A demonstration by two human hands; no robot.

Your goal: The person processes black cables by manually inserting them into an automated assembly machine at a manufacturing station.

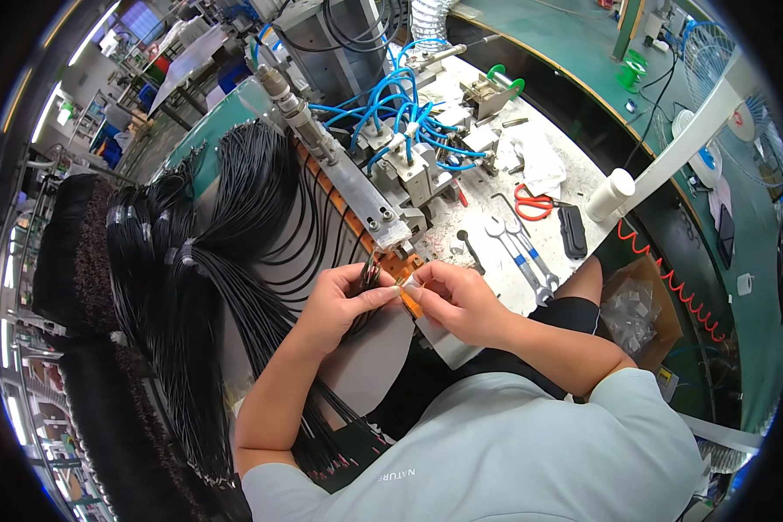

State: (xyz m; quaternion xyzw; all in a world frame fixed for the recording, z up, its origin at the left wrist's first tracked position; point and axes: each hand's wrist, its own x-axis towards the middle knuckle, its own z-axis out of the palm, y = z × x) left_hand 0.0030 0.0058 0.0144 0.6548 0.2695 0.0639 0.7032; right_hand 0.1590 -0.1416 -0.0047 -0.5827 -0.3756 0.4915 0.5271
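Note:
Close together at the front end of the machine's orange rail (344, 209), both of my hands have their fingers pinched. My left hand (339, 304) grips several thin black cables (371, 278), whose ends reach toward the fingertips. My right hand (463, 300) pinches a small whitish piece (411, 284) against those cable ends; its exact kind is too small to make out. Just beyond my fingers, the metal press head (383, 228) of the machine slants down. Large tied bundles of black cable (187, 252) lie to the left, some strands running beside my left forearm.
Blue air hoses (409, 109) crowd the machine. Red-handled scissors (532, 203), two wrenches (531, 257) and a black case (572, 231) lie on the white worktop (500, 291). A white post (612, 193) rises at right, near a coiled red hose (670, 278) and a cardboard box (665, 326).

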